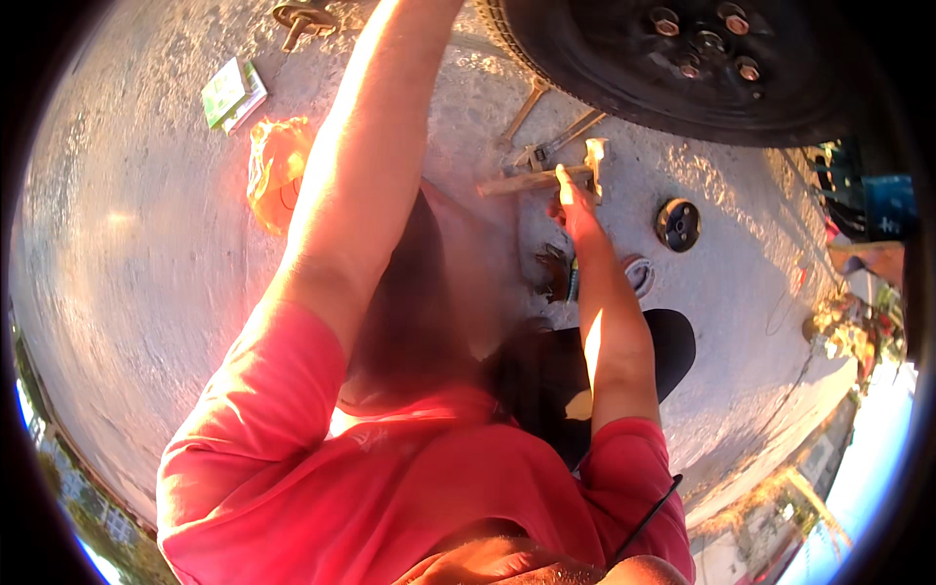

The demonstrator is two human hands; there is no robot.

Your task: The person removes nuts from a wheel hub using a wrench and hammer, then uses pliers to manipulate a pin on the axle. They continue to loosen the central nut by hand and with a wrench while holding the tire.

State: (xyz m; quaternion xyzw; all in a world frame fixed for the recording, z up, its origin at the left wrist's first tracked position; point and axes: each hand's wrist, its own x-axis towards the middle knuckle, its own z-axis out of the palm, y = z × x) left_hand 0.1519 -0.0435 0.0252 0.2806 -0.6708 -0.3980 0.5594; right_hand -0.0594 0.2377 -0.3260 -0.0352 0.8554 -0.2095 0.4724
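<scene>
My right hand (575, 203) is closed around the wooden handle of a hammer (531, 181), close to its metal head. The handle points left over the concrete ground. My left arm reaches up past the top edge, so my left hand is out of sight. Above and to the right stands a black wheel with a tyre (624, 83), its hub studs and nuts showing. A wrench (524, 112) and another long metal tool (565, 139) lie between the hammer and the tyre.
An orange plastic bag (273, 180) and green-and-white boxes (232, 96) lie left of my left arm. A metal tool (300, 21) rests at the top. Right of my hand is a round black part (678, 224); a pale ring (639, 276) sits beside my forearm.
</scene>
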